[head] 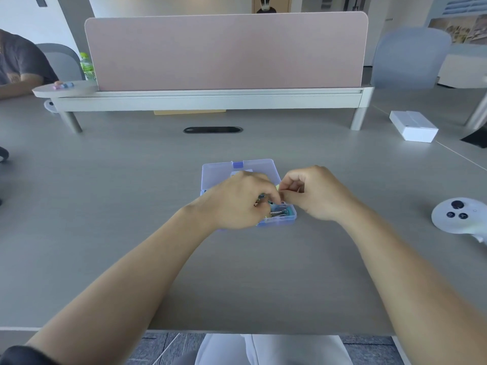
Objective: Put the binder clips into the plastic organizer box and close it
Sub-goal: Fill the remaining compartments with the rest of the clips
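Note:
A translucent purple plastic organizer box (284, 219) lies on the grey table, its lid (224, 169) folded open toward the far side. Several binder clips (279, 211) with metal handles show inside the tray, one teal. My left hand (237, 204) hovers over the tray with curled fingers that hold a clip, mostly hidden by the fingers. Over the tray's right side, my right hand (313, 192) pinches something small between thumb and fingertips; what it is stays hidden.
A white controller (459, 214) lies at the right, a white box (413, 126) farther back right. A pink desk divider (226, 51) stands across the back, a black cable slot (213, 129) before it. A seated person (18, 64) is at far left.

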`<state>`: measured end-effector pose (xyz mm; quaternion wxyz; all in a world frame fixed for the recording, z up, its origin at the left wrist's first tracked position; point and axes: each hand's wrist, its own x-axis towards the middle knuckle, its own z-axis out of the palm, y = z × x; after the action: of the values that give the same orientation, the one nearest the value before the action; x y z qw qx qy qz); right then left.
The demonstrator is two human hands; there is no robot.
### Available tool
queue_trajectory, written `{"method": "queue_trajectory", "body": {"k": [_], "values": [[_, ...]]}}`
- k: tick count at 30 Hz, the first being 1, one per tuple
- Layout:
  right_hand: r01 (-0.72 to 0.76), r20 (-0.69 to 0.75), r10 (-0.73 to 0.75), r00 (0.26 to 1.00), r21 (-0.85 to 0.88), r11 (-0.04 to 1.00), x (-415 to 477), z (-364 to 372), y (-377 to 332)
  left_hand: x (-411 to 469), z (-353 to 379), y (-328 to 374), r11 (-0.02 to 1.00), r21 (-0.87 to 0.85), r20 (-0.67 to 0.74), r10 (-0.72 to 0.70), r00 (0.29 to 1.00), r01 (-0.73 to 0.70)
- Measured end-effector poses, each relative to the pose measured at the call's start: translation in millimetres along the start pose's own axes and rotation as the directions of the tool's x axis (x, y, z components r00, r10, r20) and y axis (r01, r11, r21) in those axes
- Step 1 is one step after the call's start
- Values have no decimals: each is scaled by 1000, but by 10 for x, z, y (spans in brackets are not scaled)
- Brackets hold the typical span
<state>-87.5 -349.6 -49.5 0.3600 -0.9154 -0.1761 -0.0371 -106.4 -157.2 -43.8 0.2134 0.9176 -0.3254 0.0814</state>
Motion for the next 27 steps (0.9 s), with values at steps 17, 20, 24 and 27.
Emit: {"method": "queue_trajectory", "body": {"k": [17, 20, 24, 27], "values": [[160, -10, -171, 985, 405, 900, -66, 130, -189, 67, -85, 192, 382, -828, 179, -515, 838, 411], [155, -49, -148, 988, 421, 894, -37, 133, -162, 82, -70, 190, 223, -910, 203, -494, 845, 349], [171, -72, -155, 985, 452, 875, -39, 122, -161, 78, -45, 155, 124, -952, 193, -469, 862, 281], [199, -70, -188, 980, 463, 864, -48, 111, -176, 45, -71, 102, 147, -955, 170, -438, 883, 257]]}}
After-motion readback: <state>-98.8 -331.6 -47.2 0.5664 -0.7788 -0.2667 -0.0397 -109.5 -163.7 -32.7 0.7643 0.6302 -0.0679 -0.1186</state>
